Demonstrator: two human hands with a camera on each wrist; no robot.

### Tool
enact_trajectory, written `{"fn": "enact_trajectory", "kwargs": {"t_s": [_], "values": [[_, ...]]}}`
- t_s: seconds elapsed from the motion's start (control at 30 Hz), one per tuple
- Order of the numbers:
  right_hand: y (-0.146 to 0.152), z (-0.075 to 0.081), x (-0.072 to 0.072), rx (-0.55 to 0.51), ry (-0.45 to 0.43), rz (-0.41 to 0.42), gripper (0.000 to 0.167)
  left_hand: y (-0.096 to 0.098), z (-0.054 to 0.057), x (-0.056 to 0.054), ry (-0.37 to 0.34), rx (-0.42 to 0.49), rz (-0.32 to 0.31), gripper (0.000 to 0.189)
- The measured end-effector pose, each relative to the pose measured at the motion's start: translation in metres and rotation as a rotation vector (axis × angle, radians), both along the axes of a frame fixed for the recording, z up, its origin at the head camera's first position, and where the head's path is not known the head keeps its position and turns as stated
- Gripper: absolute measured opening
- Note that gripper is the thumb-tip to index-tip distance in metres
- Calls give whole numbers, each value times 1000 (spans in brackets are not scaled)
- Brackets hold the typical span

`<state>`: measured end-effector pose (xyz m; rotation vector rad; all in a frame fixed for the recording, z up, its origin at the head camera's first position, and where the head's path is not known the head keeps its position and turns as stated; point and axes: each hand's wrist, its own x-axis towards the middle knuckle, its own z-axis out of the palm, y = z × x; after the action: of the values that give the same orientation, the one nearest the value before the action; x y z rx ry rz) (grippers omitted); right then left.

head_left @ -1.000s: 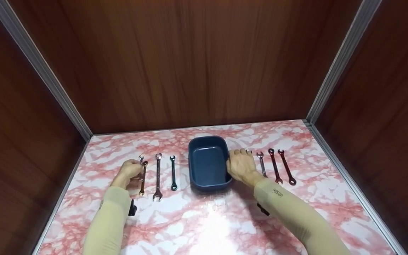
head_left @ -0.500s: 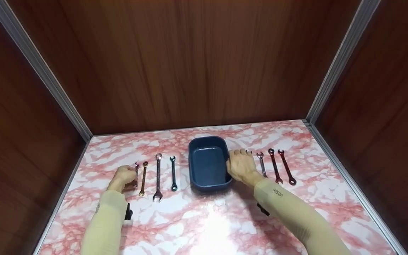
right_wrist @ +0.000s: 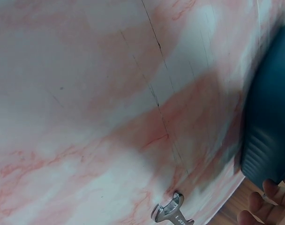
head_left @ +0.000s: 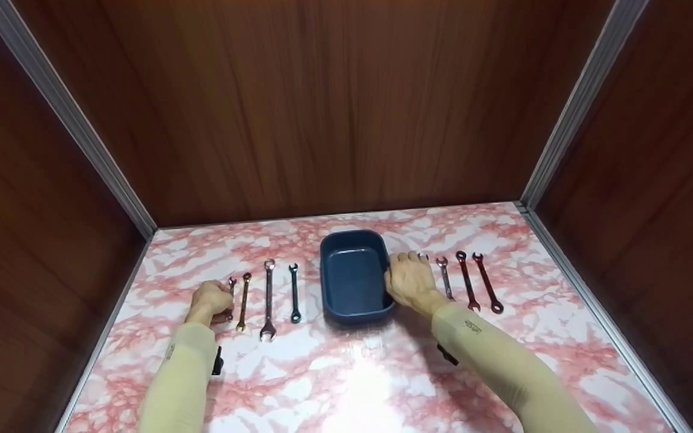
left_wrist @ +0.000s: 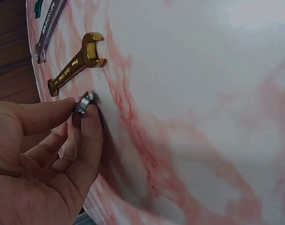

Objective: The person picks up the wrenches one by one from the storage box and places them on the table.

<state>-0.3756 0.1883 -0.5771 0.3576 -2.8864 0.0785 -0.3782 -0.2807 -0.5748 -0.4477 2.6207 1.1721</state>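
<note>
My left hand point(head_left: 211, 299) pinches a small silver wrench point(left_wrist: 85, 105) between thumb and fingers, close over the table at the left end of a row. Most of that wrench is hidden by the fingers in the left wrist view. Just right of it lies a gold wrench point(head_left: 243, 304), then a long silver wrench point(head_left: 269, 300) and a green wrench point(head_left: 295, 294). At the centre stands a dark blue bin point(head_left: 355, 315) with nothing in it. My right hand point(head_left: 411, 281) holds its right wall, fingers point(right_wrist: 266, 206) bent along the outside; its thumb is hidden.
To the right of the right hand lie a silver wrench point(head_left: 445, 279) and two red wrenches point(head_left: 468, 282). Another wrench head point(head_left: 423, 257) peeks out past the right fingers. Brown wood-grain panels point(head_left: 346, 108) with metal corner posts enclose the pink marbled table point(head_left: 298, 385).
The left hand has moved left and toward the body with the small silver wrench, away from the gold one. The right hand and the bin have stayed in place.
</note>
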Motion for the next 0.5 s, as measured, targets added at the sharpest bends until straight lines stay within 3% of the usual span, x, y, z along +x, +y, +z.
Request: {"fn": "enact_trajectory", "kwargs": {"t_s": [0.33, 0.5], "values": [[-1, -2, -3, -28, 32, -7, 31, 2, 2, 4, 77, -245, -74, 13], [1, -2, -3, -19, 32, -10, 31, 8, 3, 6, 103, -282, -90, 7]]}}
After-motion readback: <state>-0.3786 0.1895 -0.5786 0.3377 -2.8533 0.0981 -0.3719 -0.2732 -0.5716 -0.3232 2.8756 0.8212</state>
